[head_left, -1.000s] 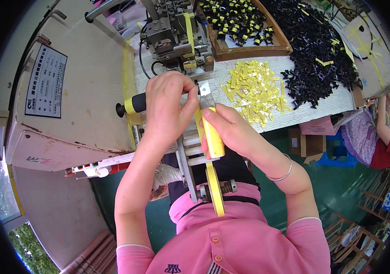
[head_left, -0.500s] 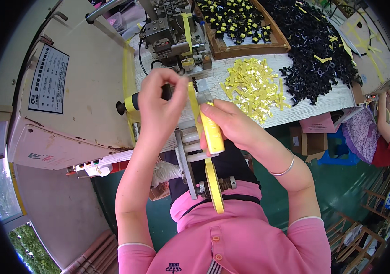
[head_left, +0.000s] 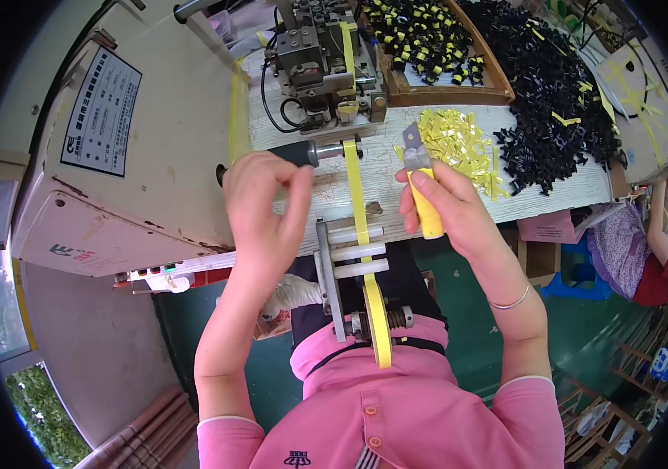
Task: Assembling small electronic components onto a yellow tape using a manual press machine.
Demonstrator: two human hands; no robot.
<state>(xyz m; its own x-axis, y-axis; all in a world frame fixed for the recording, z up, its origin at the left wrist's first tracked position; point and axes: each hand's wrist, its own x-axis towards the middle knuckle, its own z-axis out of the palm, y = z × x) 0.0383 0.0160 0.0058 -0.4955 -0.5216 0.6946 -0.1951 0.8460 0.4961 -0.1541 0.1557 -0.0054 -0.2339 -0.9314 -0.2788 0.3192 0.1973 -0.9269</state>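
Observation:
My right hand [head_left: 453,199] is wrapped round a knife [head_left: 428,211] with a yellow handle and a short, wide metal blade, raised to the right of the tape. A strip of yellow tape [head_left: 356,184] runs from a narrow roll [head_left: 378,332] over white rollers [head_left: 359,252] to a metal shaft. That shaft belongs to a black-handled tool [head_left: 296,152], partly covered by my left hand. My left hand [head_left: 260,207] hovers left of the tape with thumb and fingers curled together; anything between the fingertips is too small to make out.
A metal press [head_left: 314,74] stands at the back. Cut yellow strips [head_left: 459,144] lie in a pile, with a heap of black parts [head_left: 557,125] farther right. A wooden tray [head_left: 459,95] holds black-and-yellow pieces. The large beige machine [head_left: 170,141] borders the left; another person [head_left: 646,234] is at far right.
My right hand has carried the knife to the right, away from the tape. My left hand has drawn back left and a little nearer to me. The whole view has shifted slightly.

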